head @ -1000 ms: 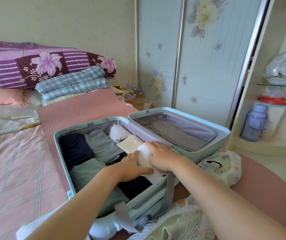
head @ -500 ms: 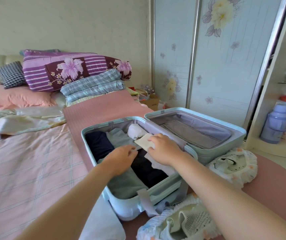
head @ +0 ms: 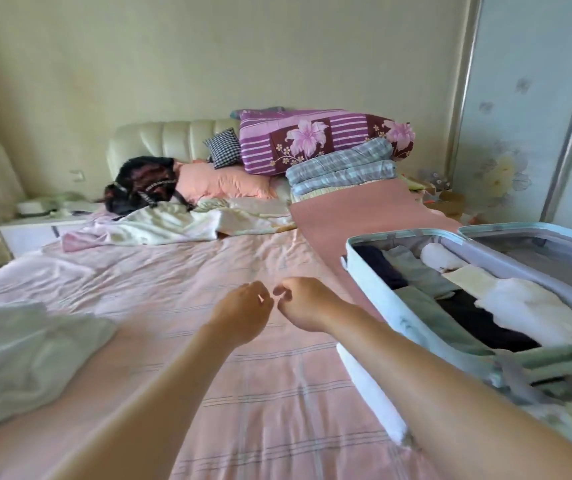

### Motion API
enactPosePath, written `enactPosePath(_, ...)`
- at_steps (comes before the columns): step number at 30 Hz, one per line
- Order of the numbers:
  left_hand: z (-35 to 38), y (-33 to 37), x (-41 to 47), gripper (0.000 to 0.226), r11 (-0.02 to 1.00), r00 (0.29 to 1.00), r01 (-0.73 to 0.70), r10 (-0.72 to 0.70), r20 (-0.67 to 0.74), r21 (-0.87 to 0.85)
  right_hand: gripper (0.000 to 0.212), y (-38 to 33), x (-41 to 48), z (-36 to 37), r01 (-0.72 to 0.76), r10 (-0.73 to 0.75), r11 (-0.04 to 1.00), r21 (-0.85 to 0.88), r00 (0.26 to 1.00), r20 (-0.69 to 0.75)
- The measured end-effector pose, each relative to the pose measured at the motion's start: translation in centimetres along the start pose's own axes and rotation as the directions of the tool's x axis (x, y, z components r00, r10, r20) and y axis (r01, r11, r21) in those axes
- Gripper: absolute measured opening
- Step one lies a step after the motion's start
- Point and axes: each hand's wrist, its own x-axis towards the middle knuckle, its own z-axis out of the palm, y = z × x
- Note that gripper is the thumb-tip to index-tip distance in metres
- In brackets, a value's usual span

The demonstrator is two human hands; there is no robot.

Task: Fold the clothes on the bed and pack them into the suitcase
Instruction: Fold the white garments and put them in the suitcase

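Observation:
The light-blue suitcase (head: pixel 359 270) lies open on the bed's right side. Inside it are folded clothes: a white piece (head: pixel 526 306) on top, a black one (head: pixel 478 318), a grey-green one (head: pixel 416 273) and a navy one (head: pixel 378 261). My left hand (head: pixel 243 313) and my right hand (head: pixel 303 303) hover side by side over the pink sheet (head: pixel 180 285), left of the suitcase. Their fingers are loosely curled and hold nothing. A white garment (head: pixel 25 351) lies crumpled at the bed's lower left. A dark garment (head: pixel 142 183) lies near the headboard.
A pale crumpled cloth (head: pixel 173 223) spreads across the bed's far part. Pillows and folded quilts (head: pixel 322 140) are stacked at the headboard. A white nightstand (head: pixel 35 226) stands far left. Sliding wardrobe doors (head: pixel 526 109) rise behind the suitcase.
Both hands have left the white piece in the suitcase and moved left over the bed. My view has swung left, so the suitcase now sits at the right edge.

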Motion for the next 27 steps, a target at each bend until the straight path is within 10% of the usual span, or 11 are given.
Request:
enactPosePath(18, -14.2, -43.5, -14.4, 0.067, 0.766, 0.841, 0.534, -0.525, -0.131, 0.357, 0.077, -32.6, 12.1, 31.7, 0.452, -0.408, 0.889, -0.074, 0.855, 0.321)
enactPosePath(27, -15.2, -43.8, -15.1, 0.032, 0.933, 0.887, 0.330, -0.253, -0.385, 0.147, 0.021, -33.8, 13.4, 31.8, 0.503, -0.513, 0.836, -0.220, 0.858, 0.014)
